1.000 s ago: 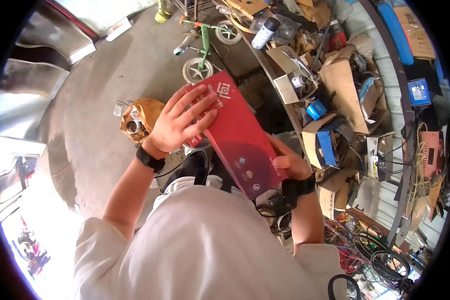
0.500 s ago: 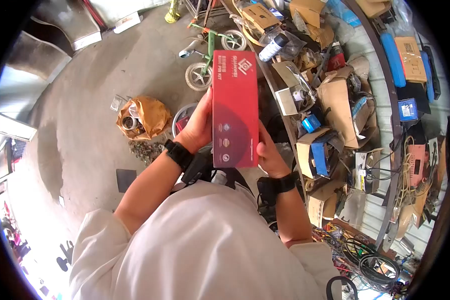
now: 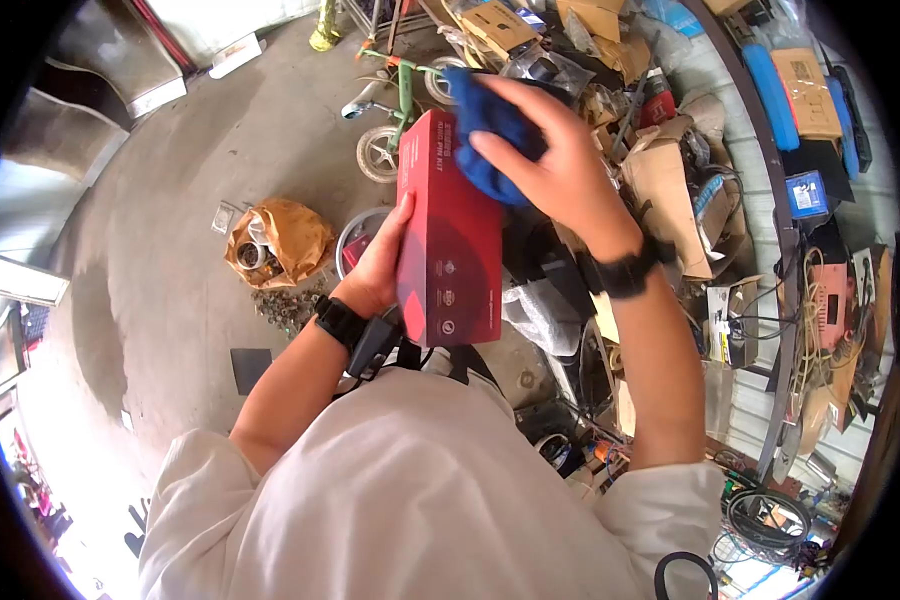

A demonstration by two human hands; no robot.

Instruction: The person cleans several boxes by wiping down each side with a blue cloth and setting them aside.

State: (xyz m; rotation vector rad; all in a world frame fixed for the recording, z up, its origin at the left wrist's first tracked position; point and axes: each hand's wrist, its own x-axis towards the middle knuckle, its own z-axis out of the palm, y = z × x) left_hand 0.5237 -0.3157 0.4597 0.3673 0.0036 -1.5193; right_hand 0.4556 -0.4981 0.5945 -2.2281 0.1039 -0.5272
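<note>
A long red box (image 3: 448, 240) with white print stands upright in front of my chest, its narrow side and broad face both showing. My left hand (image 3: 375, 262) grips it at the lower left edge. In my right hand (image 3: 550, 150) is a dark blue cloth (image 3: 495, 135), bunched under the fingers and pressed against the upper right part of the box. The cloth hides the box's top right corner.
A green balance bike (image 3: 406, 95) stands on the concrete floor ahead. Left of the box lies a brown paper bag (image 3: 282, 243) with parts in it. Along the right runs a cluttered shelf with open cardboard boxes (image 3: 660, 195), and coiled cables (image 3: 767, 515) lie lower right.
My right hand has let go of the box's right side, moved up and now holds a blue cloth against it. The box has turned slightly, showing its narrow side.
</note>
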